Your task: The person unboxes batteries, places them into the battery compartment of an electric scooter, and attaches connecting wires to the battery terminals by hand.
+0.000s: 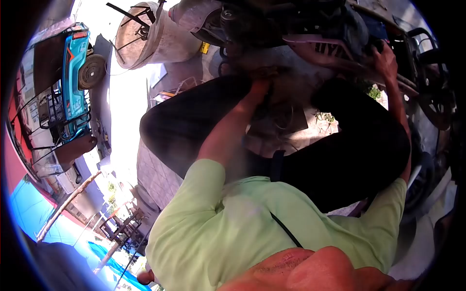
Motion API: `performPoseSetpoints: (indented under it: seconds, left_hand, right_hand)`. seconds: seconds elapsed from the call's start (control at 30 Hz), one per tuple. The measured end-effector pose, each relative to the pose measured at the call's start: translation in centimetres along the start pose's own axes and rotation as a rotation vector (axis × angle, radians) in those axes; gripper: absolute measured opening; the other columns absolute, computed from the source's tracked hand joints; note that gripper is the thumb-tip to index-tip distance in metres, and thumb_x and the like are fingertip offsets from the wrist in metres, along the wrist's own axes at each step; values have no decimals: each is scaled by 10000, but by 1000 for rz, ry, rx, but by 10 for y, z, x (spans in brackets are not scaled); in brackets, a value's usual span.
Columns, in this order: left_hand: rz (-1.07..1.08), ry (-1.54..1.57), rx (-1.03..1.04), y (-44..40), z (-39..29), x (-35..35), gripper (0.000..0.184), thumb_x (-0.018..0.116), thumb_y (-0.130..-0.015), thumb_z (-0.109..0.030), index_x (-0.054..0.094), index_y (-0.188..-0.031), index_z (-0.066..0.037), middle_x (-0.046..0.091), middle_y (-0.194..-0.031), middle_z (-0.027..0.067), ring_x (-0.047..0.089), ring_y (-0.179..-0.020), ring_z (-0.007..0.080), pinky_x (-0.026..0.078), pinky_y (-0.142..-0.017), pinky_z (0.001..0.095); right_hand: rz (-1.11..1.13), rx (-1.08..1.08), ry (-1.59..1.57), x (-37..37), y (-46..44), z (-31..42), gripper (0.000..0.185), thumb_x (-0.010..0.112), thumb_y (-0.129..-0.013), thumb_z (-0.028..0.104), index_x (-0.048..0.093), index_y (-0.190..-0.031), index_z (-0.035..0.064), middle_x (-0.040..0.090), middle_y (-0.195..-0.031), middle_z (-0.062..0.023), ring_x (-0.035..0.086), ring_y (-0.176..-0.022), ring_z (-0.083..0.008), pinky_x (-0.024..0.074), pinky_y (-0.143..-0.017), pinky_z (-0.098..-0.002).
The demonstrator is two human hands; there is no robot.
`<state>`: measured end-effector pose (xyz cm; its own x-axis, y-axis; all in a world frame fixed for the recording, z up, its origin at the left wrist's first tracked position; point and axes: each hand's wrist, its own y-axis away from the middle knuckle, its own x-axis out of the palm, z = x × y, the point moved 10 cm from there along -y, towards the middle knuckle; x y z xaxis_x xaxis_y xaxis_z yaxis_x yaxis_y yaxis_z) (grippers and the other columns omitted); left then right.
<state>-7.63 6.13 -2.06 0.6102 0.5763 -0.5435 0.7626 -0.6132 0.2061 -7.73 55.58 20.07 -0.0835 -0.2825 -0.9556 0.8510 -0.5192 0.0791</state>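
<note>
- Well, with both arms reaching to the bike (242, 22), you'd do best to let one hand brace while the other works, pressing gently so that nothing rocks.
- Your left hand (263, 75) is deep in shade, so feel out a firm purchase before you put force into it; a better view would likely help.
- Mind your knuckles near the bike's hard edges, and spread your weight evenly over both feet.
- The bike stands right in front of you, its pink panel (320, 52) facing your knees (158, 119).
- Your right hand (384, 59) is at the panel's right end, fingers bent against the bike; I can't tell whether they close around anything.
- Your left hand is left of the panel and a little nearer you, low by the bike; its grip is too dark to judge.
- Farther left of the panel stands a tub (170, 43), with a yellow thing (205, 47) just beside it.
</note>
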Motion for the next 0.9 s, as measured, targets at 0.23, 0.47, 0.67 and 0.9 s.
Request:
performPoseSetpoints:
  seconds: [0.23, 0.47, 0.67, 0.9]
  left_hand:
    - [81, -233, -136, 21, 116, 116, 552, 652, -854, -126, 539, -1393, -81, 514, -1430, 199, 453, -1346, 369, 368, -1142, 460]
    - [-163, 486, -171, 15, 84, 64, 353, 560, -982, -179, 631, -1323, -123, 584, -1359, 68, 514, -1273, 215, 414, -1095, 348]
    - [-14, 687, -157, 4, -27, -21, 409, 681, -919, -303, 663, -1248, -61, 670, -1252, 145, 617, -1170, 272, 483, -1016, 365]
    - [49, -150, -167, 75, -283, -283, 522, 719, -897, -393, 661, -1264, -26, 706, -1163, 231, 658, -1103, 413, 518, -950, 448]
  right_hand:
    - [-13, 28, 16, -2, 9, 14, 529, 599, -918, 518, 634, -1341, 203, 685, -1290, -155, 637, -1205, -377, 504, -980, -478]
    - [9, 79, 29, -5, 9, 13, 511, 596, -920, 520, 641, -1325, 212, 693, -1268, -158, 642, -1188, -386, 506, -966, -482]
    - [36, 78, 48, -5, 7, 11, 496, 593, -921, 521, 648, -1312, 219, 699, -1249, -160, 647, -1174, -393, 508, -954, -485]
    - [19, -25, 56, 26, -26, -28, 624, 590, -914, 593, 588, -1384, 181, 685, -1267, -192, 636, -1179, -421, 501, -939, -510]
